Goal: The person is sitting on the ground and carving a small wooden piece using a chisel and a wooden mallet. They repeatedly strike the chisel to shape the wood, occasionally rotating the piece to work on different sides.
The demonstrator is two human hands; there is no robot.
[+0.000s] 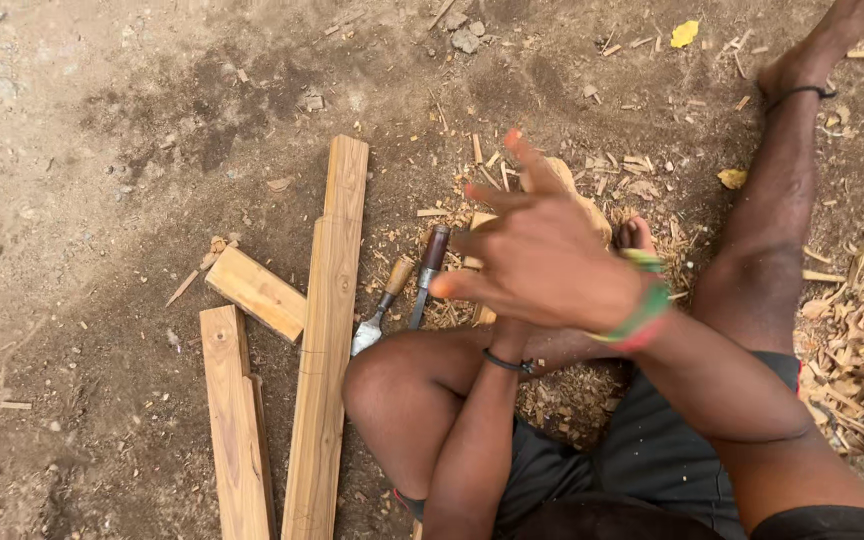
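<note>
Two wood-handled steel chisels lying side by side on the dirt, long axes running toward the knee, just left of the right hand, fingers spread, holding nothing; left hand hidden beneath, grip indeterminable.

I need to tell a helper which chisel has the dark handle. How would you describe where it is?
Find the long plank lying on the dirt. Just right of it, two chisels lie beside the bent knee. The dark-handled chisel is the right one; its neighbour has a pale handle.
</note>
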